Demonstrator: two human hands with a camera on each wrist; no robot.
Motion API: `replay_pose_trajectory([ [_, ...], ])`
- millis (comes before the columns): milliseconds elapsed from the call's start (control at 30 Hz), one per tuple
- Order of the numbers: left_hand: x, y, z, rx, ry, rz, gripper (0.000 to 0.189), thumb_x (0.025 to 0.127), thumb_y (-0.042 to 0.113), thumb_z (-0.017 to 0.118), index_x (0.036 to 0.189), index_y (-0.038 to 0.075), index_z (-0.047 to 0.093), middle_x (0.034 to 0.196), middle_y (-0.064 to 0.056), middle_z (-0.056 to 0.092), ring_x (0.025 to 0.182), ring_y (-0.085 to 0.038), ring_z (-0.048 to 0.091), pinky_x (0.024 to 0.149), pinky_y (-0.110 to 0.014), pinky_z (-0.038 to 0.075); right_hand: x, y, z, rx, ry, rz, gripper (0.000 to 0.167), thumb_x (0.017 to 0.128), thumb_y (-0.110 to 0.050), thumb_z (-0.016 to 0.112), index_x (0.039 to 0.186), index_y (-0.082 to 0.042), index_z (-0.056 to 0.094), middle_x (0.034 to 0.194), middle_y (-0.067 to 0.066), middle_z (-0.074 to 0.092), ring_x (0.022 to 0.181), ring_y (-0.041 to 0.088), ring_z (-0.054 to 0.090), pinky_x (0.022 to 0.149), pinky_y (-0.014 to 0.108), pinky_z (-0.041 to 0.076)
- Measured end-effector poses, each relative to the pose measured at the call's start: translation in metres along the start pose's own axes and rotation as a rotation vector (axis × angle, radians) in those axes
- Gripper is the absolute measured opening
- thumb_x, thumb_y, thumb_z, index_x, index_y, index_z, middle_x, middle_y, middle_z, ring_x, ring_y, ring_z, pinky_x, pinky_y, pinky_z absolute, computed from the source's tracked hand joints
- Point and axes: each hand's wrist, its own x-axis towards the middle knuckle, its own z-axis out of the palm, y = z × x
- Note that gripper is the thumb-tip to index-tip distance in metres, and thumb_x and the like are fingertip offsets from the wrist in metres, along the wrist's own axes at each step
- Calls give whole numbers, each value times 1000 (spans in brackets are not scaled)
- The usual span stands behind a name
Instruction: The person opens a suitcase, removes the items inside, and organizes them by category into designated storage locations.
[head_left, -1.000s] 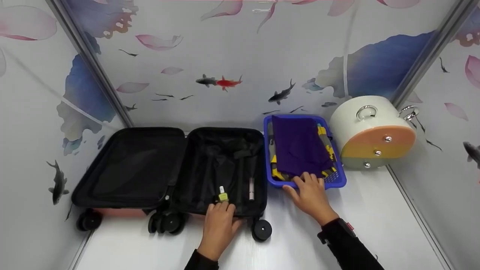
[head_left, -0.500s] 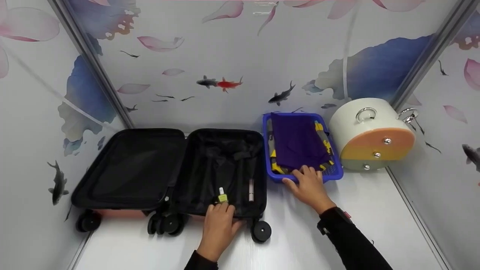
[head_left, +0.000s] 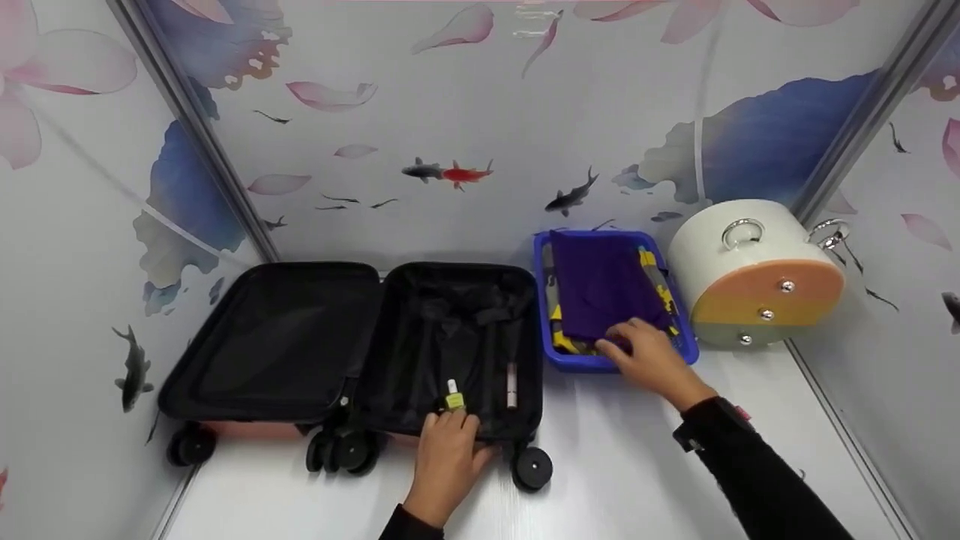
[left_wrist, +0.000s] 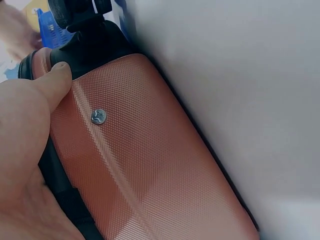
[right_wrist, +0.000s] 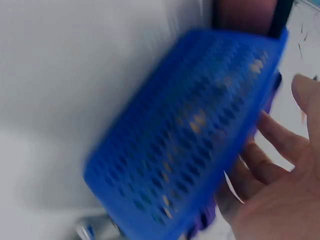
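An open suitcase [head_left: 289, 341] with black lining lies flat. My left hand [head_left: 450, 457] grips the front rim of its right half, fingers over the edge; in the left wrist view the thumb presses the ribbed copper-pink shell [left_wrist: 150, 150]. By those fingertips lies a yellow-green bottle with a white cap [head_left: 454, 396], and right of it a slim pink tube [head_left: 511, 386]. My right hand [head_left: 656, 360] is loosely spread over the front of a blue basket [head_left: 581, 365], fingertips at a folded purple cloth [head_left: 604, 289]. In the right wrist view the thumb stands apart from the fingers.
Yellow-and-grey patterned fabric [head_left: 656, 285] lies under the purple cloth. Right of the basket stands a rounded white case [head_left: 720, 232] with coloured drawers and ring handles. Black wheels [head_left: 532, 469] stick out at the suitcase's front. Printed wall panels [head_left: 480, 210] close off the back and sides.
The basket has slid slightly back toward the wall. My right hand has come off its front rim and shifted right, over the cloth's front edge. My left hand keeps its grip.
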Motion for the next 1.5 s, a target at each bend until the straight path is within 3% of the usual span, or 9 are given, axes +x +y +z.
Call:
replay_pose_trajectory([
  [133, 1, 4, 2, 3, 26, 11, 47, 78, 50, 96, 96, 17, 70, 97, -1, 71, 90, -22, 70, 82, -39, 44, 15, 9, -69, 17, 190, -67, 23, 109, -19, 69, 115, 1, 78, 108, 20, 73, 99, 36, 68, 90, 55, 54],
  [233, 2, 5, 2, 9, 33, 11, 47, 77, 50, 97, 96, 17, 70, 97, -1, 72, 89, -22, 69, 81, -40, 44, 25, 16, -119, -8, 328, -71, 22, 108, -12, 64, 117, 4, 76, 107, 23, 69, 99, 38, 63, 88, 51, 48],
  [333, 3, 4, 1, 15, 8, 5, 46, 79, 50, 97, 98, 16, 71, 99, -1, 73, 91, -22, 71, 82, -40, 44, 34, 30, -160, -27, 454, -37, 28, 108, -11, 58, 124, 6, 73, 112, 29, 65, 105, 46, 60, 92, 55, 43],
  [400, 3, 4, 0, 21, -16, -4, 46, 80, 51, 95, 100, 16, 72, 100, -1, 73, 93, -22, 71, 82, -40, 44, 39, 44, -180, -49, 476, 4, 34, 109, -11, 53, 131, 8, 69, 121, 34, 61, 114, 53, 57, 98, 61, 42],
  [467, 1, 3, 0, 25, -29, -10, 46, 81, 51, 95, 101, 16, 72, 101, -1, 73, 94, -22, 71, 83, -40, 45, 43, 60, -193, -93, 423, 41, 39, 110, -12, 50, 140, 11, 63, 131, 40, 56, 124, 61, 51, 106, 70, 39],
  [600, -5, 3, 1, 28, -20, -1, 47, 80, 51, 96, 98, 16, 71, 97, -1, 72, 91, -22, 71, 81, -39, 44, 49, 87, -201, -200, 152, 73, 50, 114, -17, 50, 153, 14, 46, 148, 48, 43, 138, 71, 39, 117, 80, 31],
  [700, -7, 3, 2, 29, 5, 17, 47, 79, 51, 96, 96, 16, 69, 96, -1, 71, 90, -22, 70, 80, -39, 43, 53, 98, -201, -196, 36, 72, 53, 116, -19, 48, 156, 16, 40, 151, 50, 41, 140, 72, 39, 119, 80, 30],
  [1100, -1, 3, 6, 38, 26, 40, 48, 81, 54, 93, 96, 16, 68, 96, 0, 72, 87, -22, 69, 80, -38, 43, 62, 102, -206, -208, 82, 165, 42, 117, -21, 35, 140, 12, 50, 135, 49, 57, 124, 78, 46, 109, 82, 37],
  [1500, -1, -1, 4, 25, 10, 2, 45, 80, 52, 94, 99, 19, 71, 96, 1, 70, 89, -21, 68, 80, -38, 42, 64, 93, -216, -272, -27, 79, 40, 117, -23, 46, 132, 12, 59, 128, 44, 65, 123, 68, 57, 110, 77, 42],
])
